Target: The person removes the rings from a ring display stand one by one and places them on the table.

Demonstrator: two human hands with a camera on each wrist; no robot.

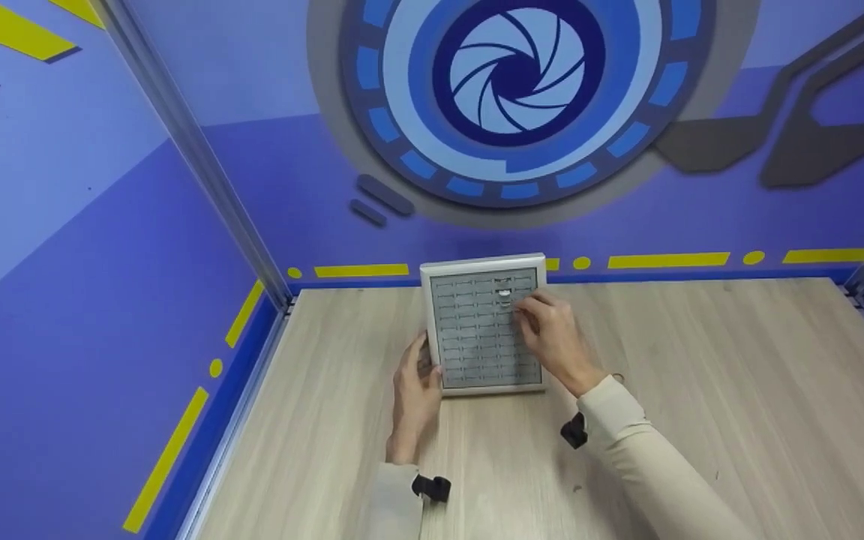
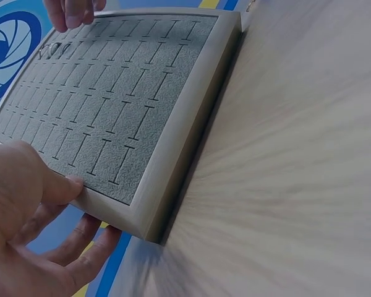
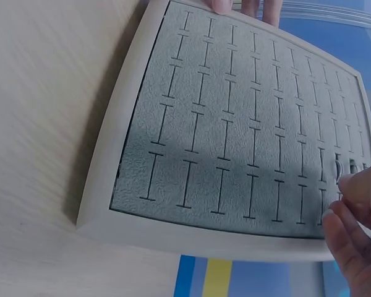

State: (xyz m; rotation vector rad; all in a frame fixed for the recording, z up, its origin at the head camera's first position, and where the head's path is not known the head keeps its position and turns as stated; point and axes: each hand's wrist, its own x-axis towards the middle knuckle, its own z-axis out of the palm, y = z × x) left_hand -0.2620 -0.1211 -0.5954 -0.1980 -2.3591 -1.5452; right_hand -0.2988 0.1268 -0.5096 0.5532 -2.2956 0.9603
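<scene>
A display tray with a pale frame and a grey textured pad stands tilted up on the table. Rows of I-shaped slits cross the pad. Several small silvery rings sit in slits in its upper right part. My left hand grips the tray's left edge; in the left wrist view its thumb lies on the front of the frame, other fingers behind. My right hand has its curled fingertips close beside the rings. Whether they pinch one is hidden.
The tray stands on a light wood-grain table. Behind it rises a blue printed wall panel, joined to a left panel by a metal post. Black straps are on both wrists.
</scene>
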